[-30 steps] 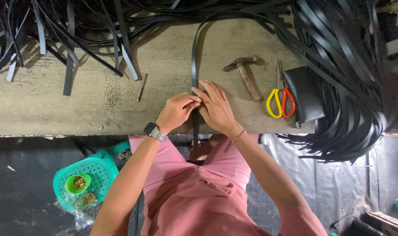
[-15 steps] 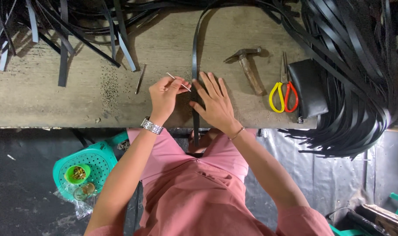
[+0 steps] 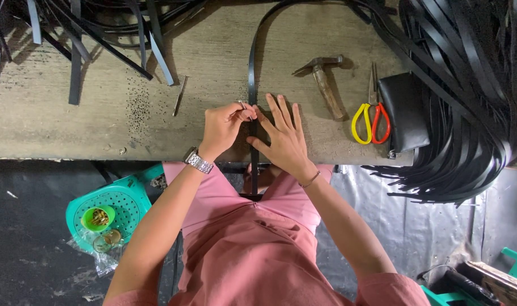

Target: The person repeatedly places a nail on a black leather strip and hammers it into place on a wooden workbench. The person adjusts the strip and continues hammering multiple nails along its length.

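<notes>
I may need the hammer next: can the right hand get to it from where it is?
Probably yes. The right hand lies flat on the black strap, and the hammer lies just beyond its fingers on bare wooden bench, nothing between them. The scissors sit farther right.

Both bare forearms reach forward from the body and converge at the middle. The left hand point(image 3: 224, 126) is curled, its fingers bunched and pinched tight against the thumb, knuckles facing up; what the fingertips grip is too small to tell. A metal wristwatch point(image 3: 198, 161) circles the left wrist. The right hand point(image 3: 284, 139) lies palm down, flat and open, its fingers point(image 3: 284, 110) spread and pointing away from the body. A thin bracelet point(image 3: 310, 180) sits on the right wrist. The two hands nearly touch.
</notes>
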